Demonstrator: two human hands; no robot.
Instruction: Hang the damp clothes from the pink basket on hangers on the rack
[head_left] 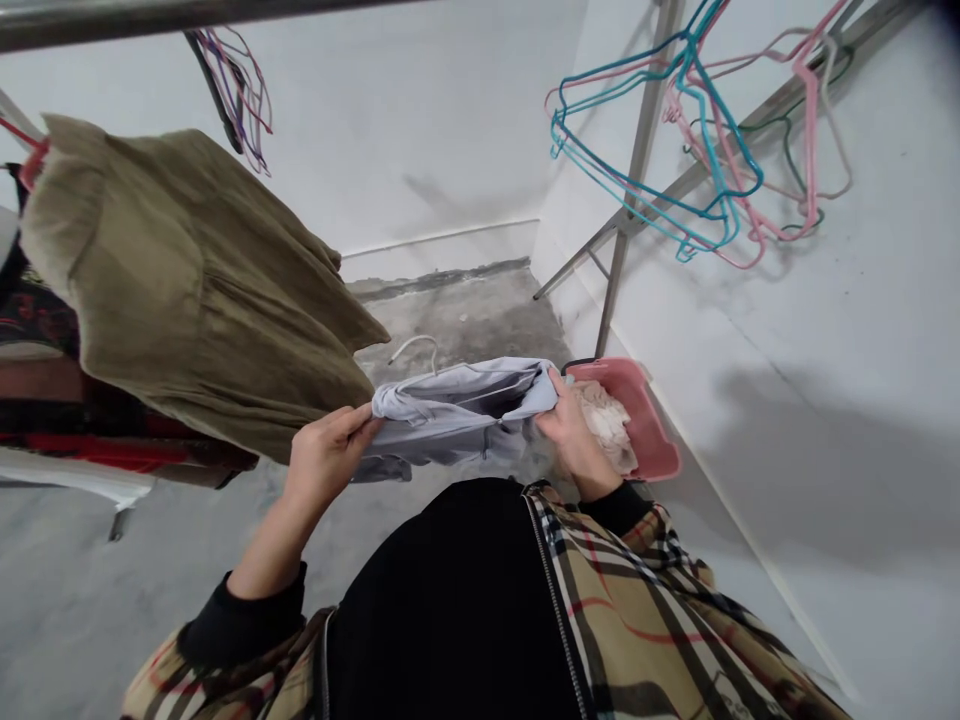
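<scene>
A light grey-blue garment [457, 440] is stretched between my two hands, its top opening facing up. Inside that opening sits a white hanger [414, 342], its hook standing out beyond the far edge of the cloth. My left hand [330, 450] pinches the bunched left end of the garment. At the other end my right hand [571, 430] grips the cloth between thumb and fingers. The lower part of the garment hangs down and is partly hidden behind my body.
On the left hang an olive-green garment [202, 280] and several others. Blue hangers [660, 200] and pink hangers [810, 130] hang from a metal rack [611, 280] at upper right. A pink basket [652, 430] with pale cloth stands by the right wall. A metal rail [150, 18] crosses overhead.
</scene>
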